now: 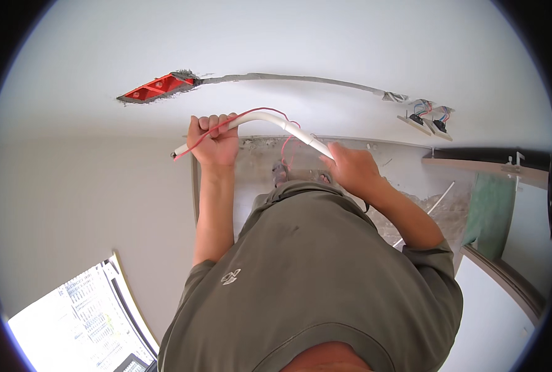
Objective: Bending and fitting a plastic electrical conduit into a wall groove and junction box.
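Observation:
A white plastic conduit pipe (pixel 270 118), bent in a curve, is held across in front of my body. Near its left end my left hand (pixel 217 141) is closed around it. The right end runs into my right hand (pixel 353 168), whose fingers are wrapped round it and partly hidden. A thin red cord (pixel 276 111) begins by the pipe's left end, crosses my left hand and follows the curve, and a loop of it hangs below the pipe. Something dark and small shows at the left tip of the pipe. What lies inside my right grip is hidden.
On the white wall ahead, a red double junction box (pixel 158 88) sits in a rough cutout. A grey filled groove (pixel 288 77) leads right toward two switch plates (pixel 426 126) hanging on wires. A thin white pipe (pixel 442 197) lies on the dusty floor, near a green sheet (pixel 490 211).

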Motion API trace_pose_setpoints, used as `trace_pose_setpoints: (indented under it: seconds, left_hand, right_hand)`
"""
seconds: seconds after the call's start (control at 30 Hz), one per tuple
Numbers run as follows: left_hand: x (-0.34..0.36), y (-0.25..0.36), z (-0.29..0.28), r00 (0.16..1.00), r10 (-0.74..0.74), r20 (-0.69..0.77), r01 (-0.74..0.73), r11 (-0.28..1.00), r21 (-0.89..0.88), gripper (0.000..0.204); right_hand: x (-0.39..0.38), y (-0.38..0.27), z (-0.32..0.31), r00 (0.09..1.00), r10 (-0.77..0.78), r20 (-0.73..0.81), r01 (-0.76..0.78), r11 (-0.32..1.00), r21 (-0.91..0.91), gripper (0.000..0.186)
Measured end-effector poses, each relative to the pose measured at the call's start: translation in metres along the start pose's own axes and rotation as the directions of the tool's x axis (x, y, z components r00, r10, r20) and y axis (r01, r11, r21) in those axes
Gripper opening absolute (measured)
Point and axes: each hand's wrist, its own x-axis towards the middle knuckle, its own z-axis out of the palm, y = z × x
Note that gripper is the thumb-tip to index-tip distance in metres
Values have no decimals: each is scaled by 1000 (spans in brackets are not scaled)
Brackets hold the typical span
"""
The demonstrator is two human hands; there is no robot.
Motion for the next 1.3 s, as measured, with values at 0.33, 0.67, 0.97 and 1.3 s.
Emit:
trace_pose_setpoints:
  seconds: [0.33, 0.67, 0.97, 1.3]
  left_hand:
    - [-9, 16, 11, 927, -372, 43, 371, 928, 33, 42]
    - [6, 15, 7, 839, -539, 74, 529, 840, 119, 40]
    - [23, -4, 3, 882, -355, -309, 443, 848, 291, 27]
    - [6, -20, 18, 985, -170, 18, 154, 926, 346, 26]
  right_hand:
    - [-14, 49, -16, 911, -388, -143, 364, 916, -167, 22]
    - [-4, 78, -16, 856, -501, -128, 469, 857, -216, 25]
    - [22, 115, -43, 972, -179, -154, 156, 976, -153, 24]
    - [36, 123, -43, 914, -165, -372, 102, 978, -183, 24]
